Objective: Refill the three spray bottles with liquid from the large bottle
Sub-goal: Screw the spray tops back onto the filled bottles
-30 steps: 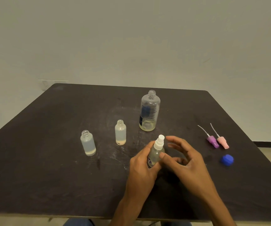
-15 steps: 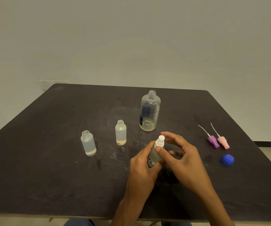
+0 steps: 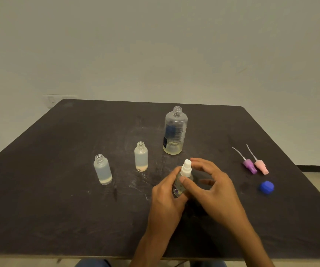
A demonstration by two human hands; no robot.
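Hands meet at the lower centre of the frame over a dark table (image 3: 39, 199). The left hand (image 3: 166, 201) grips a small spray bottle (image 3: 182, 183), fingers curled round its body, holding it tilted. The right hand (image 3: 213, 191) is at the bottle's white sprayer top (image 3: 186, 167), thumb touching the bottle's neck and fingers spread and arched just behind the cap. Two small open bottles stand upright to the left: one (image 3: 103, 169) at centre left, another (image 3: 141, 156) nearer the middle, each with a little liquid at the bottom. The large bottle (image 3: 175, 131), uncapped and nearly empty, stands upright above the hands. At right lie a purple sprayer (image 3: 249, 168) and a pink sprayer (image 3: 261, 166) side by side, with a blue cap (image 3: 266, 187) below them.
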